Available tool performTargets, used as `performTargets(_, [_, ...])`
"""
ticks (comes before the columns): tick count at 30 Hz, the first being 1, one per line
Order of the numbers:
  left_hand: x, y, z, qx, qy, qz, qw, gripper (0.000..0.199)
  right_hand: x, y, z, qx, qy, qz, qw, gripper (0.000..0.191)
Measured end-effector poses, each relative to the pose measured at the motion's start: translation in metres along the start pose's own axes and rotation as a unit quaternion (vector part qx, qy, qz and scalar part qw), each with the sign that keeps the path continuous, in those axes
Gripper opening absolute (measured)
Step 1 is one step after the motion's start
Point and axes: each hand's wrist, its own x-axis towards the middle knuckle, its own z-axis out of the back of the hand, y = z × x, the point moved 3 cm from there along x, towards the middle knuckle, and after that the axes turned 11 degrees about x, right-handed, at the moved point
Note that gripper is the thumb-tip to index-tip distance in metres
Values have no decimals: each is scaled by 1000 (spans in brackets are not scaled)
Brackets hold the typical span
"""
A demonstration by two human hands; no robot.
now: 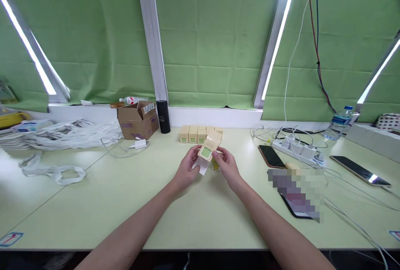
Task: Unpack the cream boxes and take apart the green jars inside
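Note:
Between my two hands a small cream box with a green square on its front is held tilted above the table. My left hand grips its left side, with a white paper piece hanging below the fingers. On the right side, my right hand holds the box with the thumb on its front. A small jar with yellowish contents shows just behind the box, partly hidden by it and my right fingers. Behind, several matching small boxes stand in a row.
An open cardboard box and a black cylinder stand at the back left. White straps and a charger lie at left. To the right are phones, a power strip, loose cables and a water bottle.

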Motion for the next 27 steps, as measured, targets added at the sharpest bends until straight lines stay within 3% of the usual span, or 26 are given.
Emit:
performTargets(8, [-2, -9, 3, 168, -43, -20, 985, 46, -1, 4, -1, -5, -2, 0, 1000, 67])
performTargets(16, [-5, -12, 7, 230, -19, -14, 973, 47, -2, 8, -3, 15, -1, 9, 1000, 64])
performTargets(22, [-4, -8, 6, 209, -39, 7, 977, 43, -4, 11, -6, -16, -10, 7, 1000, 63])
performTargets(27, [-5, -8, 2, 147, -17, 50, 988, 64, -8, 14, -7, -32, -14, -14, 999, 64])
